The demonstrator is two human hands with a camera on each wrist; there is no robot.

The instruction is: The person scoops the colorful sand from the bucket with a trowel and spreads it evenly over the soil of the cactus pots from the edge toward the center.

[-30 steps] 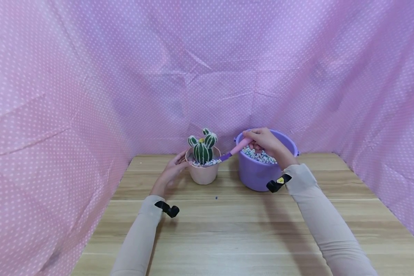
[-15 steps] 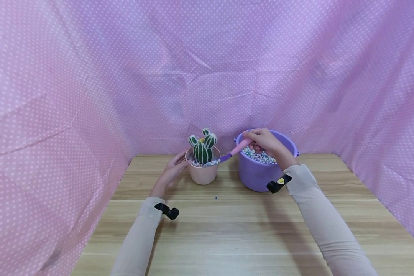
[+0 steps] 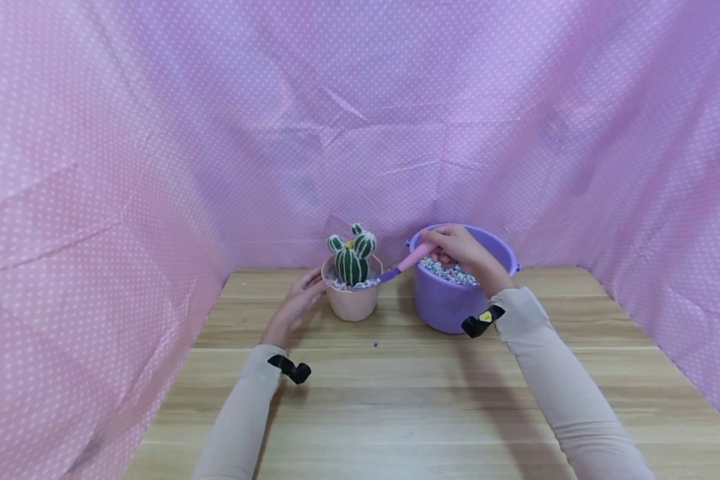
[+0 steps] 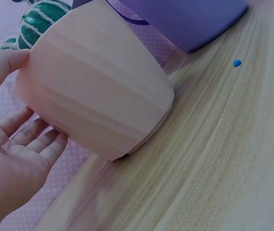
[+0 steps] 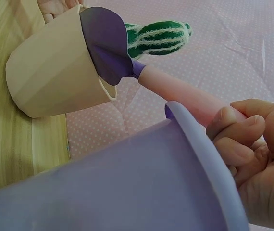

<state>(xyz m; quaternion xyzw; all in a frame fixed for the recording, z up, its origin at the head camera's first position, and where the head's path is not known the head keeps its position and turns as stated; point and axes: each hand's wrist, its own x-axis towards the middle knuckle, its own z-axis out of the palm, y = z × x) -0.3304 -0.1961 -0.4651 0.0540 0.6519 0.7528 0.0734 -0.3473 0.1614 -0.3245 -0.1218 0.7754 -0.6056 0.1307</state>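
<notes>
A pink cloth with white dots (image 3: 360, 147) rose behind both hands and closed in on either side of them. The wooden table (image 3: 360, 407) met it just beyond the hands; its left edge lay nearer the left hand (image 3: 300, 299) than its right edge did to the right hand (image 3: 459, 245), and bare wood stretched from the hands back toward the person.

Under the right hand stood the purple bucket (image 3: 447, 310), holding a bed of small multicoloured stones (image 3: 453, 272) well below its rim. Just right of the left hand stood the pale pink pot (image 3: 353, 308), upright, with a narrow gap of table between it and the bucket. In it a striped green cactus (image 3: 352, 268) stood upright amid more pebbles (image 3: 369, 284).

The left hand was spread, thumb at the pot's rim and fingers along its side. The right hand, above the bucket's mouth, was curled round the pink handle of the scoop (image 3: 416, 257); the purple blade (image 5: 105, 45) reached left from it to the pot's right rim. Whether blade and rim touched could not be told.

Smallest, a blue bit (image 4: 237, 63) lay on the wood, right of the left hand and nearer the person.
</notes>
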